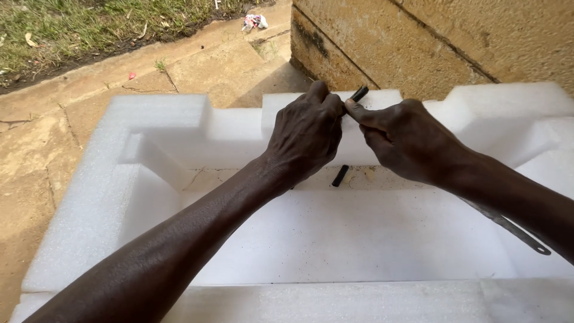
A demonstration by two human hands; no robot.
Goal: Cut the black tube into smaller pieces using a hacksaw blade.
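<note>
My left hand (pixel 305 134) and my right hand (pixel 406 140) meet over the far wall of a large white foam packing tray (pixel 107 197). Together they pinch a short black tube-like piece (pixel 359 93) whose end sticks out above my fingers. A second short black piece (pixel 340 176) lies on the tray floor just below my hands. A thin grey metal strip (pixel 508 226) lies along the tray under my right forearm, partly hidden by it.
The foam tray rests on a worn concrete path (pixel 36 155). A rough stone wall (pixel 442 42) rises just behind it. Grass (pixel 72 24) and a scrap of litter (pixel 254 22) lie further back at the left.
</note>
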